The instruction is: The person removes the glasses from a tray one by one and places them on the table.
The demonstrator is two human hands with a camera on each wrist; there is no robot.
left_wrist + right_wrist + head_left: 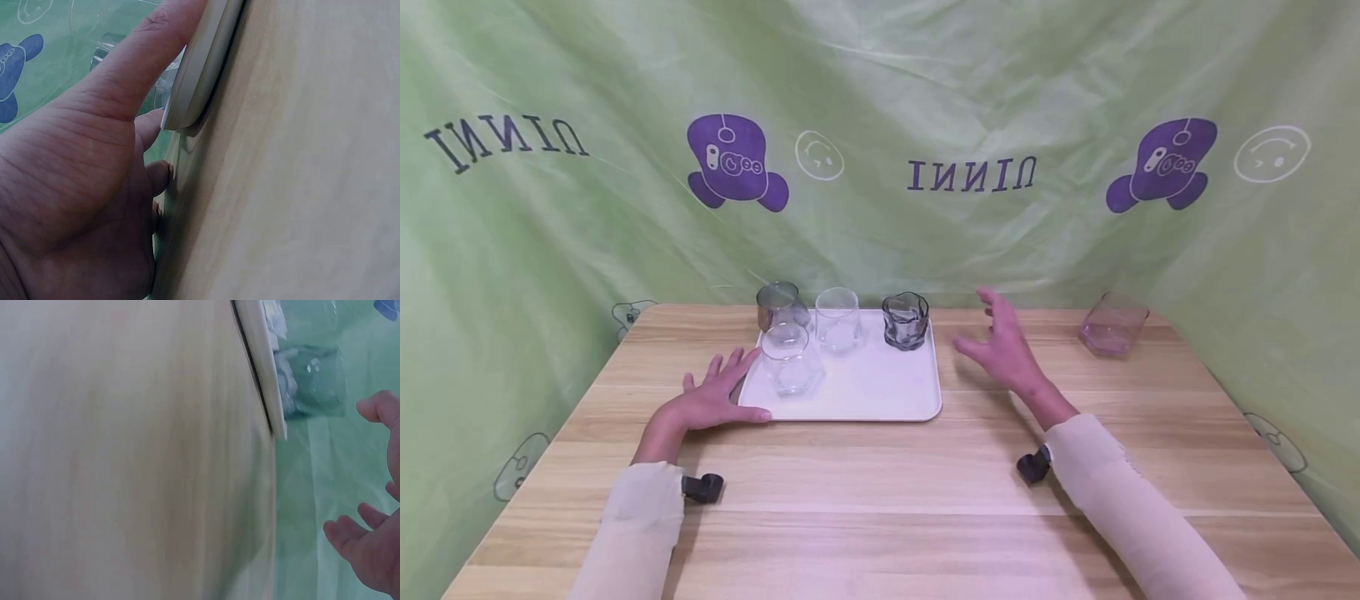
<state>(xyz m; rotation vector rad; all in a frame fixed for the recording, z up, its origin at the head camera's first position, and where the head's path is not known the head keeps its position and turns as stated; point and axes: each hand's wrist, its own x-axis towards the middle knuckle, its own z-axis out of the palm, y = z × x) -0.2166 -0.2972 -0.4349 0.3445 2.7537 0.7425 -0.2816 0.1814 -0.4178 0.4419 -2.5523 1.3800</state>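
Observation:
My left hand [711,400] is at the left front corner of a white tray [880,392], fingers spread and thumb along the front edge. In the left wrist view, that thumb [137,62] lies against the tray's rim [200,69]. Closest to this hand stands a clear drinking glass [792,367] with an angular base. Behind it on the tray are a grey-brown tinted glass [775,307] and another clear glass [838,321]. A dark grey wavy glass [906,321] stands at the tray's right side. My right hand [1006,354] hovers just right of it, holding nothing, thumb and fingers apart.
A pink-tinted glass [1112,327] stands alone on the wooden table [880,517], near the back right corner. Green printed cloth [865,225] hangs right behind the table and along both sides. Small black cameras [703,488] sit at both wrists.

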